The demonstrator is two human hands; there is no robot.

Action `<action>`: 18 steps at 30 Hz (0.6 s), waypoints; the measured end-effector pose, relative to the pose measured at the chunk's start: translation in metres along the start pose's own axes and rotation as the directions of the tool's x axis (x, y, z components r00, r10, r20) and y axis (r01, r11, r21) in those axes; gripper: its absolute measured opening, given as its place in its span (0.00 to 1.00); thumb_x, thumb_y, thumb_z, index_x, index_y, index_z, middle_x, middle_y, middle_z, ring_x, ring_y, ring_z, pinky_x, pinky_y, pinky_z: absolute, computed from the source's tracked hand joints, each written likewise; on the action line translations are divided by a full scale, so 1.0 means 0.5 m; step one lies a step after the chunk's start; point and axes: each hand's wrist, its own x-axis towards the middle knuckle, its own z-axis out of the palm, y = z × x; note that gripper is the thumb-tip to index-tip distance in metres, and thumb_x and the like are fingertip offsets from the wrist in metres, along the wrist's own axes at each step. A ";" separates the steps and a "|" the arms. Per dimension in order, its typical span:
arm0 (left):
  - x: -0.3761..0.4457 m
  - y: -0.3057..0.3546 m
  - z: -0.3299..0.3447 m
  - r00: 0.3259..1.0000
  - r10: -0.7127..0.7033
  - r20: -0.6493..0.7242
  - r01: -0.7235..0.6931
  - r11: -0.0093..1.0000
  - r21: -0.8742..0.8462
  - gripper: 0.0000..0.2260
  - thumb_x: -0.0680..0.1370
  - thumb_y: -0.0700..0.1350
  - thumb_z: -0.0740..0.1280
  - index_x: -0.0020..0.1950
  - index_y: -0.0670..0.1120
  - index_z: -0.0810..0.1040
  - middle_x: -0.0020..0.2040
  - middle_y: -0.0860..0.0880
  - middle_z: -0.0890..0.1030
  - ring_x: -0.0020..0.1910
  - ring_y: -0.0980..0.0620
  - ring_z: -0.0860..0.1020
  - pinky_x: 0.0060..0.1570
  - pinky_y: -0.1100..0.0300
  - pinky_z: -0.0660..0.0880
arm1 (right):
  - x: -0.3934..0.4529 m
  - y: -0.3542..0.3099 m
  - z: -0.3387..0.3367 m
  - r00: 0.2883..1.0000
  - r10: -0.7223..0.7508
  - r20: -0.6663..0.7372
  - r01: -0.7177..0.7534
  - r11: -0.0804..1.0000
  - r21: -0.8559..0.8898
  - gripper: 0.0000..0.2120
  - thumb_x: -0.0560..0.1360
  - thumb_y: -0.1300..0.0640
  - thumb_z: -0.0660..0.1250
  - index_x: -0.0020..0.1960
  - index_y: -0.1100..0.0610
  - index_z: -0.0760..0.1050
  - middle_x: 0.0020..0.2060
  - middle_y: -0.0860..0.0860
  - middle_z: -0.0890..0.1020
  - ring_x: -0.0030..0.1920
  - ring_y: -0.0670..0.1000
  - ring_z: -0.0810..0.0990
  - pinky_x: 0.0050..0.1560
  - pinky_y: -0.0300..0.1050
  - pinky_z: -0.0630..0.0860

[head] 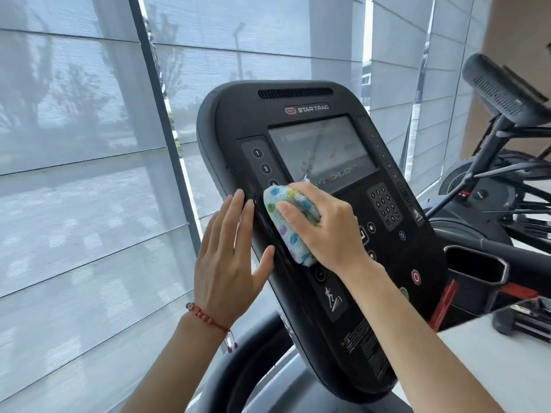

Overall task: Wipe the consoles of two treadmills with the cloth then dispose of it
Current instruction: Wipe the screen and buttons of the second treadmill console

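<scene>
A black treadmill console [301, 114] with a screen and button panels fills the middle of the view, tilted to the right. My right hand [325, 228] grips a folded pale cloth with coloured dots [286, 225] and presses it against the console's left button column, just below the screen's lower left corner. My left hand [229, 257] lies flat with fingers spread on the console's left edge, beside the cloth. A red string bracelet sits on my left wrist.
A cup holder [474, 272] sits at the console's right side. Another exercise machine with a black console [501, 90] stands at the right. Tall windows with grey roller blinds [89, 144] run behind. A curved handrail [247, 359] passes below the console.
</scene>
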 end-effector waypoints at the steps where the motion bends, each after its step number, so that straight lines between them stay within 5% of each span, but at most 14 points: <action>1: 0.000 0.000 0.000 1.000 0.002 0.001 -0.002 1.000 -0.001 0.24 0.81 0.51 0.56 0.69 0.35 0.65 0.69 0.36 0.66 0.69 0.40 0.65 0.63 0.44 0.68 | -0.008 0.003 -0.002 1.000 0.008 -0.005 -0.008 1.000 -0.006 0.19 0.73 0.39 0.58 0.54 0.49 0.76 0.43 0.46 0.83 0.42 0.46 0.81 0.41 0.46 0.80; 10: 0.001 0.005 -0.002 1.000 0.001 0.002 -0.001 1.000 -0.006 0.23 0.80 0.49 0.57 0.68 0.33 0.66 0.68 0.35 0.67 0.68 0.39 0.66 0.63 0.44 0.68 | 0.200 -0.045 0.024 0.994 0.111 -0.018 -0.112 0.988 -0.104 0.14 0.75 0.39 0.59 0.53 0.46 0.75 0.44 0.47 0.83 0.48 0.52 0.80 0.50 0.50 0.76; 18: 0.001 0.011 0.002 1.000 -0.010 -0.010 0.010 0.999 -0.033 0.22 0.79 0.48 0.58 0.68 0.35 0.66 0.68 0.35 0.67 0.68 0.39 0.65 0.62 0.42 0.69 | -0.015 0.020 -0.008 0.995 0.088 -0.046 -0.089 0.996 -0.024 0.18 0.73 0.39 0.58 0.53 0.49 0.76 0.40 0.45 0.82 0.39 0.44 0.80 0.38 0.40 0.78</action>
